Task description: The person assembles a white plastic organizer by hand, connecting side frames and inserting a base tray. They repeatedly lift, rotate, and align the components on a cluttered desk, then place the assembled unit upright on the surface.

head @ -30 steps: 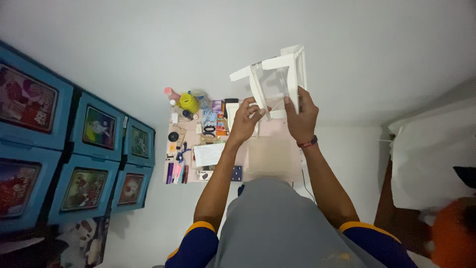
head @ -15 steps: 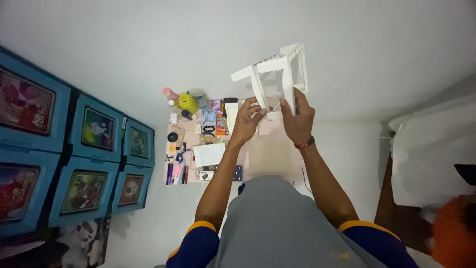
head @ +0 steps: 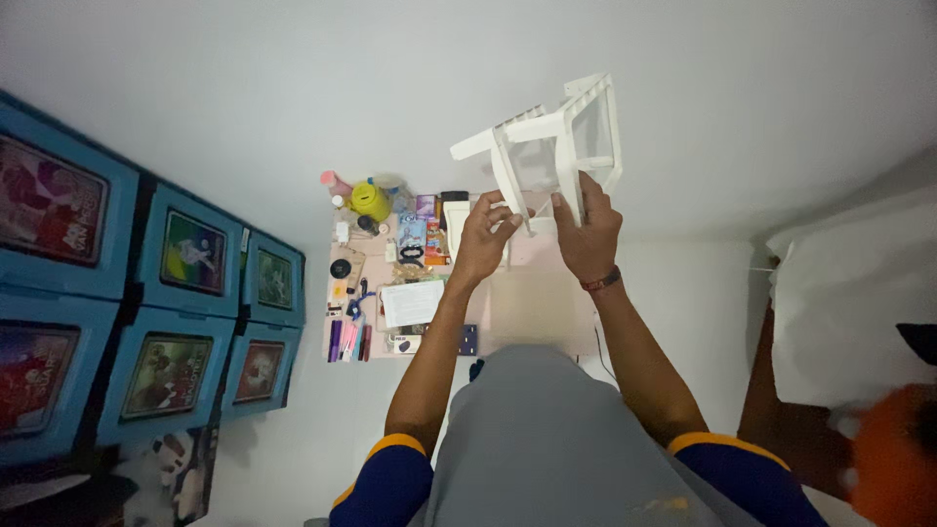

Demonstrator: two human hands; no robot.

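The person is holding a small white wooden frame (head: 551, 146), built like a little stool or rack of slats and legs, up in the air above the far edge of the desk (head: 532, 312). The left hand (head: 483, 239) is pinching one slanted leg near its lower end, fingers (head: 503, 222) closing narrowly around it. The right hand (head: 589, 229) is wrapping around the neighbouring upright leg, fingers curling shut on it, a dark band sitting at the wrist.

The frame is looking stiff and light, judging by how easily two hands are carrying it; its thin rails are probably the weak spots, so the thicker legs, where both hands are now gripping, seem the safer places to take hold. The painted surface may be a little slippery.

Along the left edge of the desk, small things are lying crowded together: a yellow round container (head: 371, 200), a white sheet of paper (head: 411, 302), pens (head: 348, 342). Blue storage boxes (head: 146, 303) are standing well apart to the left.
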